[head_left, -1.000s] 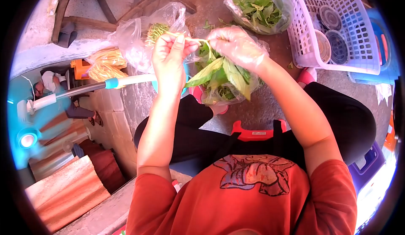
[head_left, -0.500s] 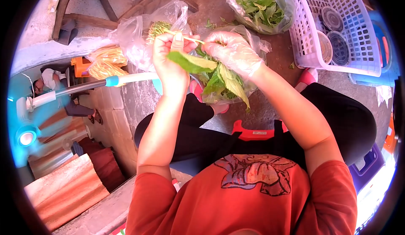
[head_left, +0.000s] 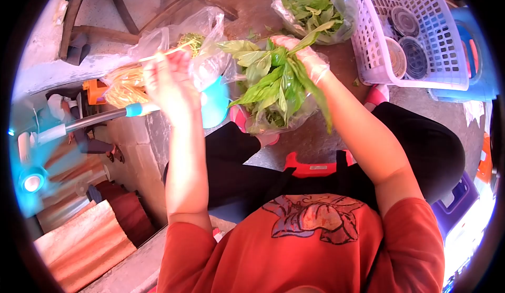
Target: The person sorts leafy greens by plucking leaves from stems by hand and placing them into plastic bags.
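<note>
My left hand (head_left: 171, 85) is bare and somewhat blurred, pinching a thin pale stem (head_left: 181, 47) near the bag of cut stalks. A clear plastic glove covers my right hand (head_left: 305, 58), which is closed around leafy green sprigs (head_left: 284, 80). Their broad leaves fan out and droop in front of that hand, hiding some of its fingers. Beneath them, an open clear plastic bag (head_left: 263, 123) contains more leaves. Between and beyond my hands lies another clear bag (head_left: 213, 30) with stalks (head_left: 193, 43) in it.
A bag of green leaves (head_left: 315, 6) stands at the back, beside a white plastic basket (head_left: 392, 74) holding round lidded tubs. A light-blue-and-silver pole (head_left: 105, 118) crosses the left side, near a bag of yellow strips (head_left: 126, 85). Another person (head_left: 87, 137) is at far left.
My left hand has moved left, away from my right hand, with the stem. The sprigs in my right hand are now raised and spread out over the bag.
</note>
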Action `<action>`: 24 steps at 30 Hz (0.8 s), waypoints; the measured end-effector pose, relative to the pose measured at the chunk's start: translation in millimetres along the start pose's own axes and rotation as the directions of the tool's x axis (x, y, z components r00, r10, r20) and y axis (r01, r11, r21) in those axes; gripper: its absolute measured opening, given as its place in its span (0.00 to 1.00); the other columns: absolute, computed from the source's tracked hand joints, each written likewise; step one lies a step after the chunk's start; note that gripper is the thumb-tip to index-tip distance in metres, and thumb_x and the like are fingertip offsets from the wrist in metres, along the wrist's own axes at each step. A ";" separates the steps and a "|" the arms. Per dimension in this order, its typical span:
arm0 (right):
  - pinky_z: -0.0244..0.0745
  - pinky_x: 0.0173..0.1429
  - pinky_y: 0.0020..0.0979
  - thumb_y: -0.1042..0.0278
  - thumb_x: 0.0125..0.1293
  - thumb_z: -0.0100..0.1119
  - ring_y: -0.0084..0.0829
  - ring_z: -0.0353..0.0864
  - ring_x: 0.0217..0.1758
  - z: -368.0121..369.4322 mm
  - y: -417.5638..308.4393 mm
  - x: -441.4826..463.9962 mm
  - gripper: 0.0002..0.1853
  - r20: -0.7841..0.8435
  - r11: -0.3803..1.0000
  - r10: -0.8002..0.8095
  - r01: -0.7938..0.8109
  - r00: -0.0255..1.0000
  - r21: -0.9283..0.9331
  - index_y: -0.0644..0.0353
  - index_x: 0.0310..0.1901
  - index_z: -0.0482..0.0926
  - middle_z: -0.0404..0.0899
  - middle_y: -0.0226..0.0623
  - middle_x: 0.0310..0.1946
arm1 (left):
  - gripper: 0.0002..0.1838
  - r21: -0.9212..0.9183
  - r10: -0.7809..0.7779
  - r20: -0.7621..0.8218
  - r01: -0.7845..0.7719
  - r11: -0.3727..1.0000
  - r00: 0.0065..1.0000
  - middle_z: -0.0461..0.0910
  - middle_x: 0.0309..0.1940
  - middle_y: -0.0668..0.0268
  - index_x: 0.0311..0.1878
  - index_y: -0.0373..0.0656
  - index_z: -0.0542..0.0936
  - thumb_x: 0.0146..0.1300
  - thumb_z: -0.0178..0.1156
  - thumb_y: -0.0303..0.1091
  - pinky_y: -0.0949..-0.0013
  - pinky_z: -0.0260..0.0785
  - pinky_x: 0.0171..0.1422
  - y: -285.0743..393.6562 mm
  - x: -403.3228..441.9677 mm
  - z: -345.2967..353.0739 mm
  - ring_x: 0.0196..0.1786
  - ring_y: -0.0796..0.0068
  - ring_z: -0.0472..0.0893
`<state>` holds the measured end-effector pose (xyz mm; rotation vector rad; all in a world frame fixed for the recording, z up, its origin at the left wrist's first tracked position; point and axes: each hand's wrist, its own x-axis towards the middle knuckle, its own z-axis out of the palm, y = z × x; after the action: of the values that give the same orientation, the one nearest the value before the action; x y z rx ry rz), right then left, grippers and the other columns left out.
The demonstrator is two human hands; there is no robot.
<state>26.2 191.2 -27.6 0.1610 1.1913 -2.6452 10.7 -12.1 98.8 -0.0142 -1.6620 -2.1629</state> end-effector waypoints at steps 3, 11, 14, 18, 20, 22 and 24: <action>0.64 0.60 0.27 0.60 0.64 0.49 0.26 0.72 0.54 -31.6 -31.6 11.5 0.17 0.097 0.972 -0.102 0.120 0.990 -0.200 0.60 0.50 0.76 0.75 0.33 0.51 | 0.06 -0.027 -0.063 -0.035 0.062 0.998 0.997 0.77 0.30 0.61 0.37 0.41 0.70 0.64 0.55 0.32 0.68 0.74 0.41 8.3 11.6 -14.1 0.34 0.67 0.80; 0.69 0.53 0.36 0.56 0.62 0.44 0.40 0.77 0.49 -93.5 -113.6 117.1 0.20 -0.540 0.505 -0.337 -0.336 0.771 -0.795 0.62 0.46 0.77 0.78 0.48 0.44 | 0.05 -0.046 -0.281 0.013 0.281 0.958 0.960 0.76 0.28 0.66 0.36 0.43 0.73 0.62 0.57 0.33 0.75 0.68 0.39 7.8 8.0 -15.4 0.32 0.75 0.76; 0.72 0.49 0.38 0.56 0.60 0.47 0.44 0.79 0.44 -131.0 -121.2 164.5 0.18 -0.259 -0.045 -0.580 -0.347 0.773 -0.937 0.63 0.39 0.79 0.80 0.50 0.38 | 0.05 -0.038 -0.323 0.016 0.323 0.946 0.946 0.76 0.28 0.66 0.36 0.43 0.73 0.63 0.57 0.33 0.75 0.68 0.39 6.3 7.6 -15.6 0.32 0.76 0.76; 0.77 0.44 0.36 0.71 0.55 0.56 0.42 0.82 0.37 -104.5 -97.6 176.6 0.07 -0.417 0.366 -0.810 -0.199 0.411 -0.909 0.65 0.30 0.79 0.80 0.51 0.30 | 0.05 -0.034 -0.372 0.004 0.371 0.928 0.928 0.75 0.27 0.67 0.36 0.43 0.72 0.63 0.56 0.33 0.75 0.67 0.38 0.2 6.5 -14.6 0.31 0.77 0.75; 0.78 0.44 0.39 0.69 0.56 0.55 0.47 0.81 0.38 -109.9 -71.7 168.5 0.06 -0.211 0.052 -0.733 -0.257 0.647 -0.965 0.63 0.30 0.79 0.79 0.53 0.33 | 0.05 -0.025 -0.398 -0.002 0.398 0.917 0.917 0.74 0.27 0.67 0.36 0.43 0.72 0.63 0.56 0.32 0.75 0.67 0.37 -6.9 7.1 -14.6 0.31 0.77 0.75; 0.72 0.49 0.43 0.67 0.57 0.50 0.46 0.74 0.47 -123.4 -35.3 153.9 0.09 -0.036 -0.340 -0.521 -0.247 0.853 -0.907 0.57 0.38 0.75 0.74 0.44 0.42 | 0.05 -0.012 -0.414 -0.004 0.414 0.910 0.910 0.74 0.26 0.67 0.35 0.43 0.72 0.63 0.56 0.32 0.75 0.67 0.37 -11.5 7.7 -14.6 0.31 0.77 0.74; 0.63 0.59 0.41 0.67 0.56 0.49 0.43 0.65 0.59 -144.2 -5.4 140.7 0.16 -0.066 -0.478 -0.295 -0.207 0.953 -0.854 0.56 0.48 0.70 0.67 0.40 0.56 | 0.05 0.003 -0.427 -0.001 0.427 0.904 0.904 0.74 0.26 0.67 0.34 0.43 0.71 0.64 0.55 0.32 0.75 0.67 0.37 -15.7 8.2 -17.4 0.31 0.78 0.74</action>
<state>-110.6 279.1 -146.8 0.1245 3.1169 -0.2834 2.2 -27.6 81.4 0.3873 -1.7998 -2.4689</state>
